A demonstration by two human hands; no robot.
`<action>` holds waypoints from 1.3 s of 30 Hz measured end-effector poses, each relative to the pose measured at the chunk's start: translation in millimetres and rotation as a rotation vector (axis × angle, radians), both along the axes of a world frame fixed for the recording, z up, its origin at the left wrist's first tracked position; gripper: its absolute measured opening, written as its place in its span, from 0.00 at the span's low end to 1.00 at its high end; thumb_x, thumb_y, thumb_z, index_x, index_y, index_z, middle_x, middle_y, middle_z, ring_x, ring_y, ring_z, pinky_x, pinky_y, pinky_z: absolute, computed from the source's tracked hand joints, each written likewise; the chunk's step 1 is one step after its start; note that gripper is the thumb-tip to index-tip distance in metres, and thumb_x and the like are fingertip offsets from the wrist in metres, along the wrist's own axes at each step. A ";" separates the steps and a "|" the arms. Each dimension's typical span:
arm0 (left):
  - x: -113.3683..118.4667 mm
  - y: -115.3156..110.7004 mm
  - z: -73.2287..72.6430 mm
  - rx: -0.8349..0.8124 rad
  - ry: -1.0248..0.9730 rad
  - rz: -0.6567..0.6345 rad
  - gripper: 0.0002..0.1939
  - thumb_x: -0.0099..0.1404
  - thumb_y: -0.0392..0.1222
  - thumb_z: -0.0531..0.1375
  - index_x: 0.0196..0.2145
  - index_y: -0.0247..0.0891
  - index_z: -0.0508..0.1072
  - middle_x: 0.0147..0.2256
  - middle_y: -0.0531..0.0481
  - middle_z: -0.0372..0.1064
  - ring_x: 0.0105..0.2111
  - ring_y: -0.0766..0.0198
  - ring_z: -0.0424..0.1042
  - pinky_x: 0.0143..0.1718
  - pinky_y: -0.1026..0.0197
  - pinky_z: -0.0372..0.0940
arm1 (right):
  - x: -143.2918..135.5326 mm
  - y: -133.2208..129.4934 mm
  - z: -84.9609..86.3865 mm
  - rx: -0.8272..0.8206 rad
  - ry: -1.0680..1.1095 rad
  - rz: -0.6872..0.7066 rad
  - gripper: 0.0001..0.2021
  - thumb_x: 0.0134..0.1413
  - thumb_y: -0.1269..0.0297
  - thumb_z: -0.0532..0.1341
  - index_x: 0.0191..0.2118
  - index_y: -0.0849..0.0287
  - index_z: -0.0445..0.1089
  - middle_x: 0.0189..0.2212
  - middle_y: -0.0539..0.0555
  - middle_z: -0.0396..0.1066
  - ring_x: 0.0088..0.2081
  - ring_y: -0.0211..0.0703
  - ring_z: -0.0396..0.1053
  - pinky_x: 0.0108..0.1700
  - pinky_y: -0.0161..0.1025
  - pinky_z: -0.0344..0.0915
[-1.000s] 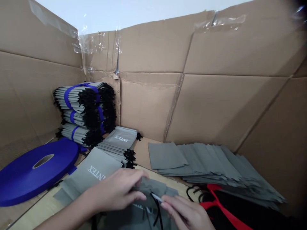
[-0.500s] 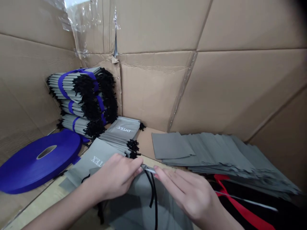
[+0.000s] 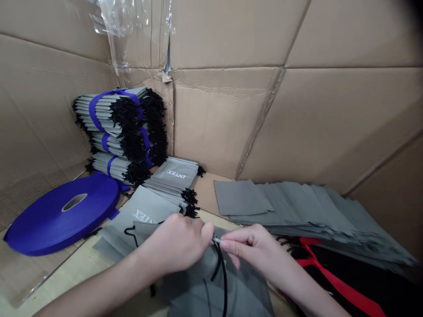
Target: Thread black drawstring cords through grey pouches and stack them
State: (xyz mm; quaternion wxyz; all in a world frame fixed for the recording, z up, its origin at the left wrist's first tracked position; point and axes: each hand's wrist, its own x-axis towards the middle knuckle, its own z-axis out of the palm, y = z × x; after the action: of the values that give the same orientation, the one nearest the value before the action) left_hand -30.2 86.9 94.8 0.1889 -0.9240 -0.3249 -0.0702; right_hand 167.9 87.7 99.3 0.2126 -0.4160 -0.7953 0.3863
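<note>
My left hand (image 3: 183,242) is closed on the top edge of a grey fabric pouch (image 3: 198,273), most of which drapes below. A thin, pale, metallic-looking piece (image 3: 216,240) shows in the gap between my hands. My right hand (image 3: 249,244) pinches its end between thumb and forefinger; its exact kind is hidden. A black cord (image 3: 224,281) hangs in a loop from this spot over the grey cloth. Just beyond my left hand lie finished-looking grey pouches (image 3: 145,207) with white INTEX lettering.
Tied bundles of pouches (image 3: 105,114) with black cord ends stand in the left corner. A roll of blue ribbon (image 3: 42,220) lies in front of them. Flat grey pieces (image 3: 291,202) are spread at right, beside black cords with a red band (image 3: 343,281). Cardboard walls (image 3: 224,114) enclose the surface.
My hands have drawn closer together, and less of the pale piece shows between them. My right fingers, stretched out before, are now curled in a pinch. The view has shifted slightly left.
</note>
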 end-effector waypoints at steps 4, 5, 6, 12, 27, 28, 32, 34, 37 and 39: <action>0.0 -5.9 7.3 -0.042 0.012 0.015 0.05 0.57 0.29 0.49 0.30 0.35 0.61 0.23 0.48 0.65 0.18 0.58 0.66 0.17 0.60 0.58 | -5.7 -5.3 1.8 -0.006 -0.010 -0.021 0.21 0.57 0.57 0.53 0.15 0.61 0.61 0.13 0.45 0.54 0.18 0.31 0.51 0.23 0.31 0.48; -0.1 -6.9 10.4 -0.066 0.012 0.011 0.05 0.56 0.29 0.50 0.30 0.35 0.61 0.23 0.48 0.66 0.19 0.57 0.67 0.17 0.60 0.59 | -7.9 -10.1 3.5 0.059 -0.041 -0.060 0.21 0.57 0.57 0.53 0.16 0.61 0.62 0.14 0.45 0.55 0.18 0.31 0.51 0.23 0.31 0.48; -0.3 -8.0 14.0 -0.092 0.013 0.005 0.05 0.55 0.29 0.50 0.31 0.34 0.62 0.23 0.47 0.66 0.20 0.57 0.68 0.18 0.60 0.60 | -10.1 -16.2 5.8 0.134 -0.074 -0.101 0.21 0.57 0.58 0.53 0.16 0.61 0.62 0.14 0.45 0.55 0.18 0.31 0.52 0.23 0.31 0.48; -4.0 -27.0 37.7 -0.195 -0.008 -0.061 0.06 0.55 0.31 0.51 0.33 0.33 0.62 0.26 0.46 0.70 0.23 0.55 0.71 0.20 0.60 0.62 | -21.9 -60.2 24.2 0.402 -0.180 -0.213 0.19 0.58 0.62 0.51 0.18 0.59 0.61 0.14 0.45 0.55 0.17 0.32 0.54 0.22 0.31 0.49; -3.2 -11.2 2.1 -0.014 -0.067 -0.071 0.18 0.69 0.44 0.41 0.34 0.36 0.67 0.27 0.44 0.72 0.29 0.57 0.72 0.26 0.63 0.57 | 11.8 -96.0 -20.5 0.673 -0.629 -0.395 0.15 0.62 0.62 0.46 0.44 0.57 0.68 0.34 0.54 0.74 0.33 0.40 0.70 0.32 0.32 0.58; -2.0 -13.0 -0.3 -0.010 -0.064 -0.067 0.18 0.69 0.44 0.41 0.34 0.35 0.67 0.27 0.44 0.72 0.29 0.57 0.72 0.26 0.63 0.57 | 18.2 -99.4 -23.8 0.678 -0.664 -0.394 0.15 0.62 0.63 0.45 0.44 0.57 0.68 0.33 0.54 0.74 0.32 0.40 0.70 0.31 0.32 0.58; 10.7 -26.0 -15.6 -0.007 -0.059 -0.081 0.18 0.69 0.43 0.40 0.34 0.35 0.66 0.26 0.44 0.71 0.28 0.57 0.72 0.27 0.62 0.57 | 36.3 -116.4 -37.8 0.708 -0.772 -0.443 0.13 0.61 0.66 0.47 0.41 0.59 0.68 0.30 0.54 0.74 0.31 0.39 0.70 0.31 0.31 0.56; 17.8 -35.2 -23.5 -0.008 -0.078 -0.095 0.17 0.69 0.42 0.40 0.35 0.34 0.66 0.27 0.44 0.71 0.28 0.57 0.72 0.27 0.62 0.57 | 40.0 -125.9 -45.3 0.740 -0.778 -0.472 0.12 0.59 0.69 0.48 0.41 0.58 0.69 0.31 0.54 0.74 0.32 0.38 0.70 0.31 0.31 0.55; 23.9 -49.4 -30.6 -0.005 -0.090 -0.127 0.16 0.69 0.41 0.40 0.35 0.34 0.65 0.28 0.44 0.72 0.29 0.58 0.71 0.28 0.63 0.57 | 40.6 -140.2 -53.9 0.777 -0.745 -0.519 0.12 0.55 0.74 0.49 0.39 0.58 0.69 0.33 0.52 0.75 0.33 0.38 0.71 0.30 0.31 0.53; 25.3 -57.2 -32.0 -0.001 -0.070 -0.137 0.16 0.69 0.41 0.40 0.35 0.34 0.64 0.28 0.43 0.72 0.28 0.58 0.71 0.28 0.63 0.57 | 39.3 -148.8 -56.5 0.789 -0.750 -0.543 0.13 0.51 0.77 0.50 0.37 0.57 0.69 0.34 0.50 0.75 0.32 0.37 0.71 0.29 0.32 0.51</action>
State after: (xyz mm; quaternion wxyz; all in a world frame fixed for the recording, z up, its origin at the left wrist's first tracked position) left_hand -4.9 29.7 62.8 0.1719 -0.9411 -0.2673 -0.1154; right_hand 207.2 -61.2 42.8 0.1471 -0.6016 -0.7647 -0.1782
